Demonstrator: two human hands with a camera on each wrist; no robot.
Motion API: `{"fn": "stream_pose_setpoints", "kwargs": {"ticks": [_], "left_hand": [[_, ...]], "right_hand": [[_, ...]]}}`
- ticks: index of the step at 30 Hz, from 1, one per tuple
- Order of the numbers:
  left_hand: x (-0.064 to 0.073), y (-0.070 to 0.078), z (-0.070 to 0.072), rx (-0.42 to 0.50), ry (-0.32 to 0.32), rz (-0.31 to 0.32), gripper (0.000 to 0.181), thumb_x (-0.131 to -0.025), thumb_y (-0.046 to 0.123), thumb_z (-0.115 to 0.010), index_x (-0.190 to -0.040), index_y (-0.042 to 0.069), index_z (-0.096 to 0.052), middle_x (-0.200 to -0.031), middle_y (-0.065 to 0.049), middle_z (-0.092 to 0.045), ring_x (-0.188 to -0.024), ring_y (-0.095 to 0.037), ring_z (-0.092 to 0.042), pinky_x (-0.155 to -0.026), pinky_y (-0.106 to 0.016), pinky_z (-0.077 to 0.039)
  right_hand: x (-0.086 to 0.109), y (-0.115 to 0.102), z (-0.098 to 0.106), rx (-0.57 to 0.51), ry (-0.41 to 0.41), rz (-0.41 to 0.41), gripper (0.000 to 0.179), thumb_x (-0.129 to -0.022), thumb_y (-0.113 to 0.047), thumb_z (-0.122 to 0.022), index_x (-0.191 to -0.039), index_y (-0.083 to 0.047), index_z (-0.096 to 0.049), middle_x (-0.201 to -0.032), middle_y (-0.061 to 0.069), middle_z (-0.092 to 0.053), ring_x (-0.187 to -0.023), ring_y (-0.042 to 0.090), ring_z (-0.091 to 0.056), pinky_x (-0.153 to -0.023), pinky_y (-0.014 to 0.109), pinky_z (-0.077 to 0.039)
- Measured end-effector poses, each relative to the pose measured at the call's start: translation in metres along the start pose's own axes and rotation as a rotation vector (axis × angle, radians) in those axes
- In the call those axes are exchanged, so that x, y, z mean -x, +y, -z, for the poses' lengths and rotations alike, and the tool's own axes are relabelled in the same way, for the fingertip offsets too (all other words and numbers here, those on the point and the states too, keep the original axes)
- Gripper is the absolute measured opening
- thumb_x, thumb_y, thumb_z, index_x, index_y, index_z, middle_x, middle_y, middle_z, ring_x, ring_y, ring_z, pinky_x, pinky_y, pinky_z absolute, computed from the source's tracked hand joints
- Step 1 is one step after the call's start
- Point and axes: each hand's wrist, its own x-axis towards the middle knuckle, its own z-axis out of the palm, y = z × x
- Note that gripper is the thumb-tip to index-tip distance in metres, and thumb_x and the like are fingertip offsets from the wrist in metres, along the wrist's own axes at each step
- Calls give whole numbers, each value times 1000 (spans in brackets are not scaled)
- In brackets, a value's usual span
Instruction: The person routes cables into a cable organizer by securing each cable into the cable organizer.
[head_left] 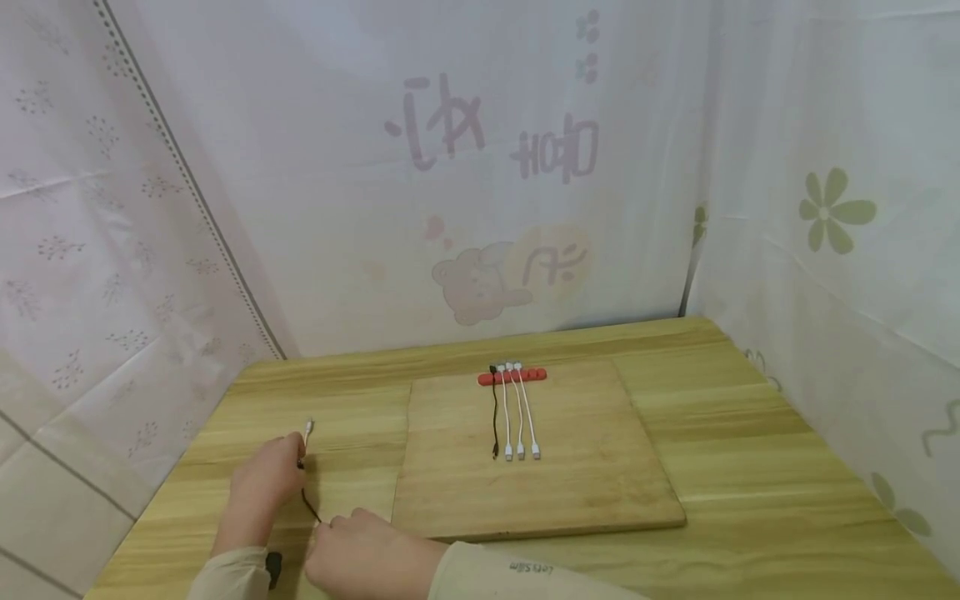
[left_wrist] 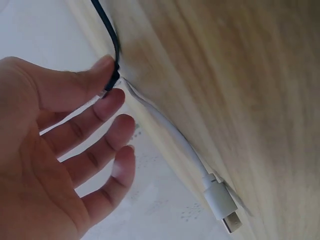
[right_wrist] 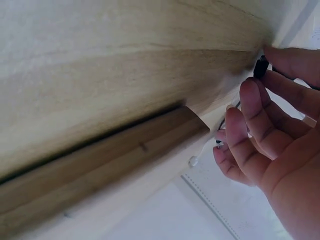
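At the table's left side my left hand (head_left: 266,479) pinches one end of a black charging cable (left_wrist: 113,37) between thumb and forefinger. Its other fingers are loosely bent. From beside that pinch a white cable (left_wrist: 172,131) runs along the wood, ending in a white USB-C plug (left_wrist: 220,201). My right hand (head_left: 371,554), nearer the front edge, holds a black plug (right_wrist: 260,67) between thumb and forefinger. The black cable spans the gap between both hands.
A wooden board (head_left: 577,492) lies right of the hands. Near its back edge, a red cable holder (head_left: 534,375) carries one black cable (head_left: 495,412) and several white cables (head_left: 520,417). Patterned curtains (head_left: 337,167) enclose the table (head_left: 735,433) at the back and sides.
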Motion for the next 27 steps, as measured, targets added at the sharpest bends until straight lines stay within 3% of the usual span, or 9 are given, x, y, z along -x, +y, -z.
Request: {"fn": "stream_pose_setpoints", "kwargs": {"ticks": [7,17,22,27], "left_hand": [[3,5,3,10,62,2,22,-94,19,-73,-110,7,-66,-102,-13,-75,-76,-23,-61,-58,-44,-48],[7,15,12,32,116,-6,20,-93,17,-77,-105,9,-63,-95,-8,-73,-72,-21,-59,-57,-39,-47],[7,22,17,38,131,-12,21,-95,19,-78,-107,11,-63,-99,-6,-74,-74,-21,-62,-57,-39,-47],[7,30,22,40,182,-33,25,-95,19,-76,-116,9,-67,-104,-9,-76,-82,-24,-70,-62,-45,-53]], "right_hand": [[5,2,7,8,-3,16,16,-105,-38,-66,-91,-41,-73,-102,-15,-67,-81,3,-58,-63,24,-44],[14,5,18,-23,-21,3,19,-105,-47,-65,-89,-40,-73,-102,-16,-65,-86,1,-57,-71,24,-43],[20,9,22,-26,-28,-13,16,-107,-41,-64,-95,-39,-75,-110,-16,-66,-96,1,-60,-75,24,-45],[29,12,25,49,27,-86,14,-103,-31,-69,-92,-39,-73,-106,-15,-65,-92,3,-60,-72,25,-48]]}}
